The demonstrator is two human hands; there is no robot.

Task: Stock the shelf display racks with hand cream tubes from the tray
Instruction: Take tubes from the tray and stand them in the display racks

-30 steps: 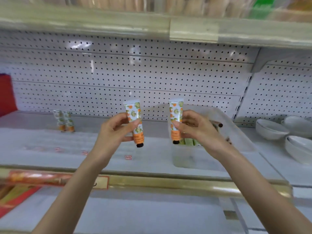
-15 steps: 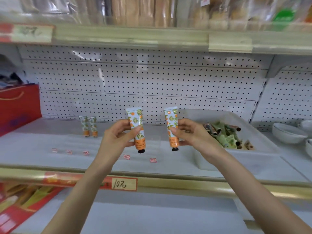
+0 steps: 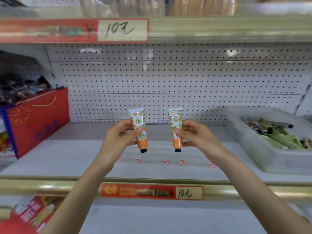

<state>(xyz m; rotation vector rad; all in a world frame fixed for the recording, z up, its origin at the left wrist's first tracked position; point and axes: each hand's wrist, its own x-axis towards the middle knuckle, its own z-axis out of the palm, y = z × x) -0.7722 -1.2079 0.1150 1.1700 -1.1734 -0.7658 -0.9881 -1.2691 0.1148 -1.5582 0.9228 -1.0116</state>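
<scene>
My left hand [image 3: 118, 137] pinches a white and orange floral hand cream tube [image 3: 138, 125], held upright with its black cap down, above the white shelf [image 3: 76, 154]. Beside it, my right hand [image 3: 195, 135] pinches a matching tube [image 3: 176, 122] the same way. Both tubes hang a little above the shelf surface, in front of the pegboard back wall. A translucent plastic tray [image 3: 253, 149] with several more tubes in it sits on the shelf at the right.
A red gift bag [image 3: 38, 120] stands at the shelf's left end. Small red labels [image 3: 166, 162] lie in a row on the shelf. A gold front rail carries a red price tag [image 3: 152, 191]. Another shelf with a price tag [image 3: 121, 30] runs overhead.
The view has swung left and down: the tray slid to the right edge, the red bag came in at left. The two standing tubes seen earlier at left are out of sight. Both hands still hold their tubes.
</scene>
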